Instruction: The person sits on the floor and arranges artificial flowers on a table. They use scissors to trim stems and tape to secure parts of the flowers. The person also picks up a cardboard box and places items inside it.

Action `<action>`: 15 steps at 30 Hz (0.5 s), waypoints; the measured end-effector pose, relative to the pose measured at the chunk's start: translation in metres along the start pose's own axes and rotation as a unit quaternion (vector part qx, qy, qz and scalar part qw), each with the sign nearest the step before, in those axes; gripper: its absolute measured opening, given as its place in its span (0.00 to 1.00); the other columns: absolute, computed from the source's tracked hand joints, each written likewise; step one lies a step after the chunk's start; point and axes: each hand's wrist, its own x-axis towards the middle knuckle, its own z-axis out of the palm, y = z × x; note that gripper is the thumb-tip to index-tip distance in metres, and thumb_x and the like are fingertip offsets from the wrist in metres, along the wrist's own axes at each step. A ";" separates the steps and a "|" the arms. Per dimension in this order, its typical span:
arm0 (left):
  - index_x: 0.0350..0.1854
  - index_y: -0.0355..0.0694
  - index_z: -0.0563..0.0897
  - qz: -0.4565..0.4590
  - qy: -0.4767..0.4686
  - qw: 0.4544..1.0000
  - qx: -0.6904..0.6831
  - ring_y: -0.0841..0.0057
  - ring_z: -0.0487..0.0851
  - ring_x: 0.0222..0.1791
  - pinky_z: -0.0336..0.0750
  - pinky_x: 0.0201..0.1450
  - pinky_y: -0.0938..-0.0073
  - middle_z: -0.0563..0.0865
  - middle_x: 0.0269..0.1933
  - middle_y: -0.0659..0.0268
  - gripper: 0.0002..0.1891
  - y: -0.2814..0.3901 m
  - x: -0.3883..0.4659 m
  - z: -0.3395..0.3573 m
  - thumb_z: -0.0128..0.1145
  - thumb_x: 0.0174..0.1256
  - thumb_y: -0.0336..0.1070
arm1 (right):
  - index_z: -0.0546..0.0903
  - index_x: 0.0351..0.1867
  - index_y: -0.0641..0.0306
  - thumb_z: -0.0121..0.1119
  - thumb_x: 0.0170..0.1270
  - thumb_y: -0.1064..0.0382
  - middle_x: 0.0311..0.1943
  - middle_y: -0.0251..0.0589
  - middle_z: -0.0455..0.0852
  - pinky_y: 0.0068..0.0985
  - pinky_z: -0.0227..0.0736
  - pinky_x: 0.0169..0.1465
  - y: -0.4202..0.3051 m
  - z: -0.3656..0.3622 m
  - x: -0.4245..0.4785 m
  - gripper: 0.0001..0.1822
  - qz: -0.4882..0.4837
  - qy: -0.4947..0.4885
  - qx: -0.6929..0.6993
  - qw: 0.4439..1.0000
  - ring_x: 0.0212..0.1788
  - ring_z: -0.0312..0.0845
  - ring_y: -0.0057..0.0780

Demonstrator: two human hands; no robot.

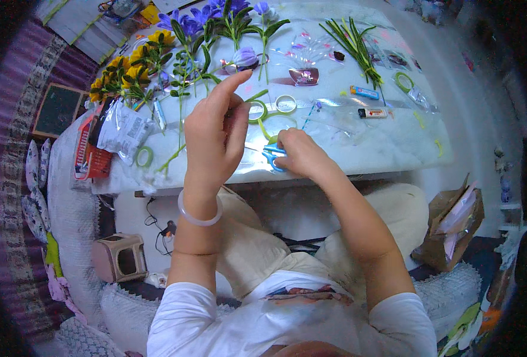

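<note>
My right hand (305, 154) grips blue-handled scissors (273, 161) at the table's front edge, their blades pointing left. Just beyond it, a strip of green floral tape (264, 130) lies on the table. My left hand (218, 122), with a pale bangle on its wrist, is raised over the table, fingers bent and thumb near the index finger. A green stem (174, 157) shows at its lower left and another green piece (259, 94) at its right; whether the hand pinches either is hidden. Beyond its fingertip is a pale purple artificial flower (244, 57).
Yellow artificial flowers (132, 67) and blue-purple flowers (201, 20) lie at the far left. Tape rolls (256, 111), a lighter (372, 113), a blue tube (364, 92) and a bundle of green stems (352, 51) are spread about. A red basket (93, 160) stands left; a paper bag (450, 227) stands right.
</note>
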 end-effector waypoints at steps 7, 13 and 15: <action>0.38 0.44 0.82 0.190 -0.055 0.970 0.138 0.68 0.73 0.24 0.63 0.28 0.69 0.74 0.23 0.67 0.13 0.008 0.003 -0.002 0.58 0.48 0.24 | 0.82 0.30 0.67 0.60 0.56 0.58 0.23 0.47 0.82 0.30 0.72 0.32 0.012 -0.050 -0.002 0.12 -0.031 0.098 0.169 0.980 0.28 0.80 0.33; 0.36 0.49 0.80 0.386 -0.169 0.895 0.146 0.74 0.74 0.30 0.65 0.32 0.72 0.75 0.28 0.71 0.12 0.031 -0.003 0.020 0.56 0.46 0.33 | 0.78 0.45 0.68 0.47 0.70 0.54 0.32 0.31 0.80 0.17 0.69 0.33 -0.002 -0.108 0.005 0.18 -0.032 -0.230 0.488 0.842 0.30 0.71 0.14; 0.34 0.49 0.79 0.414 -0.217 0.873 0.137 0.74 0.73 0.32 0.68 0.38 0.71 0.73 0.29 0.72 0.11 0.037 -0.005 0.026 0.53 0.45 0.36 | 0.76 0.49 0.70 0.48 0.69 0.55 0.36 0.35 0.81 0.20 0.73 0.39 0.002 -0.091 0.007 0.19 -0.054 -0.273 0.594 0.755 0.36 0.76 0.19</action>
